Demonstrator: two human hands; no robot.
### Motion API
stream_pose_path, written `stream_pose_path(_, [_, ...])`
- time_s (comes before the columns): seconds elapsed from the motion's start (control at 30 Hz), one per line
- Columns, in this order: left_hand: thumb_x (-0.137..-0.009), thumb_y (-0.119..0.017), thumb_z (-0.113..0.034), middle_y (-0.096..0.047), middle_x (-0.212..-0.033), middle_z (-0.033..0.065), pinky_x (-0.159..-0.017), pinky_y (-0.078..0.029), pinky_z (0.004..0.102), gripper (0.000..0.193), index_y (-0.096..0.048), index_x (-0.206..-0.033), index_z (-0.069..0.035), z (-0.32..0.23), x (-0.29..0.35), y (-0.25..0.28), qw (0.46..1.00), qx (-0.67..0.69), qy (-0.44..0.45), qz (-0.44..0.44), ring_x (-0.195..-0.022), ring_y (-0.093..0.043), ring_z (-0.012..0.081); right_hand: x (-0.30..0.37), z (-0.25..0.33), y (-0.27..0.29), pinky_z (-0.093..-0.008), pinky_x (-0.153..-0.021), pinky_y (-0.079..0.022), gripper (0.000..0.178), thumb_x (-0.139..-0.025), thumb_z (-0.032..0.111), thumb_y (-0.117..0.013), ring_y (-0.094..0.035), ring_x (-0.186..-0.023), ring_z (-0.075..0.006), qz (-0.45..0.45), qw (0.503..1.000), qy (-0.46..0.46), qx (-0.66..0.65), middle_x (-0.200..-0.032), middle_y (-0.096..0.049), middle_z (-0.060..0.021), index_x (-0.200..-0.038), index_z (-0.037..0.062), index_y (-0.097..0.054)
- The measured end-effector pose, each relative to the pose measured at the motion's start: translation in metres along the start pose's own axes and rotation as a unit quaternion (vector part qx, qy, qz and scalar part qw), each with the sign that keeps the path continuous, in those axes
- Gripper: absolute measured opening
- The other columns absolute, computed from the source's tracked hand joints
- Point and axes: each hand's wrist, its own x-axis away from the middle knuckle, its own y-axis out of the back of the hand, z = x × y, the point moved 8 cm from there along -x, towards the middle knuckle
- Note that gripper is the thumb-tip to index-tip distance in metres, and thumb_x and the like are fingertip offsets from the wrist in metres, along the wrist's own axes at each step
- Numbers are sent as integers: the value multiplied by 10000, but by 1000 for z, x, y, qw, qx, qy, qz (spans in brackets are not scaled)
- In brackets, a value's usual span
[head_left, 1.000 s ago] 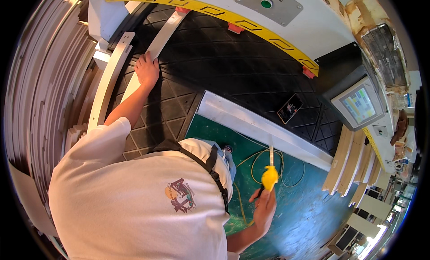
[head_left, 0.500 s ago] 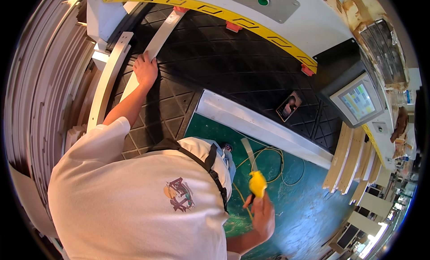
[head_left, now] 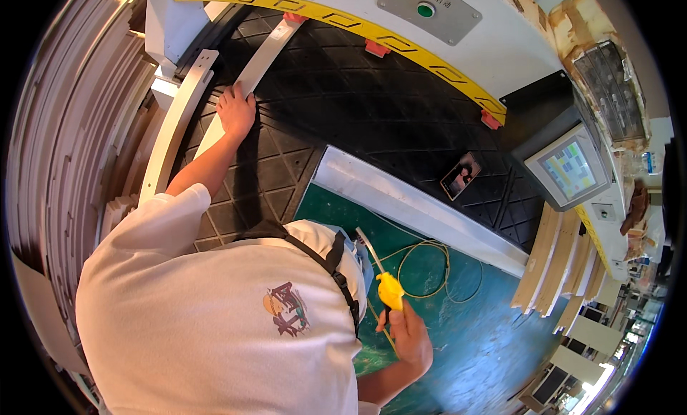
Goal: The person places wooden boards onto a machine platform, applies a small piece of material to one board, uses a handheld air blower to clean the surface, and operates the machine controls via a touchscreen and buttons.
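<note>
My left hand (head_left: 237, 111) lies across a long pale wooden strip (head_left: 269, 49) on the black ribbed mat table (head_left: 336, 93). Its fingers and thumb hold the strip at the edges; the palm's underside is hidden. In my right hand (head_left: 411, 336) is a yellow air blow gun (head_left: 391, 291) with a long metal nozzle, its handle mostly covered by my fingers. The nozzle points up and to the left, above the floor beside my legs. A second pale strip (head_left: 179, 121), with holes near its end, lies left of the first.
Long boards are stacked at the left (head_left: 79, 129). Several red blocks (head_left: 377, 49) sit under the yellow machine edge (head_left: 336, 16). A phone (head_left: 460, 176) lies on the mat. A control screen (head_left: 569, 166) juts out at right, above stacked wooden pieces (head_left: 547, 261). A thin hose (head_left: 447, 265) coils on the green floor.
The air blow gun in my right hand has moved left and slightly down, its nozzle tilting further left. My left hand stays on the wooden strip.
</note>
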Motion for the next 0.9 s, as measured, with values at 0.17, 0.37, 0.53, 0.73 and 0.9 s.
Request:
stream_pose_path(0.17, [-957,-657,-402,-567,-1422,177,-1049,-425,544,611,-504,-1472,-112,5,0,-1,1000,0,8,10,-1275,-548,389,7,-8,36,-377,-694,-511,325,-1107,285,-482,-638,-699,-221,-150,984,-80,49,-773,-679,-112,-1131,-13,-609])
stream_pose_path(0.37, [-963,-657,-409,-564,-1440,166,-1044,-428,551,624,-487,-1484,-111,-5,-13,-3,1000,5,-12,2,-1278,-556,392,-3,-7,9,-274,-598,-428,300,-1124,248,-446,-486,-638,-76,-16,997,-10,-78,-805,-681,-26,-1203,2,-598])
stream_pose_path(0.53, [-967,-673,-378,-563,-1441,159,-1037,-429,560,624,-470,-1489,-104,-9,-17,-2,1000,10,-21,4,-1274,-559,393,-32,-17,11,-271,-594,-402,310,-1141,262,-447,-459,-625,-78,-66,992,-9,-106,-783,-635,-11,-1267,22,-598])
stream_pose_path(0.73, [-863,-805,-303,-602,-1331,183,-1020,-472,538,662,-537,-1417,-57,-14,-13,13,989,110,-69,69,-1225,-562,417,-97,4,-47,-270,-665,-419,309,-1149,321,-463,-504,-682,-93,90,988,-11,-122,-797,-586,-7,-1142,35,-581])
stream_pose_path(0.9, [-811,-836,-335,-609,-1256,221,-1063,-457,518,698,-572,-1367,-7,-57,52,66,959,180,-162,144,-1211,-552,432,-147,38,-93,-299,-636,-436,375,-1140,384,-484,-502,-650,-110,206,976,24,-70,-757,-538,-14,-1067,23,-553])
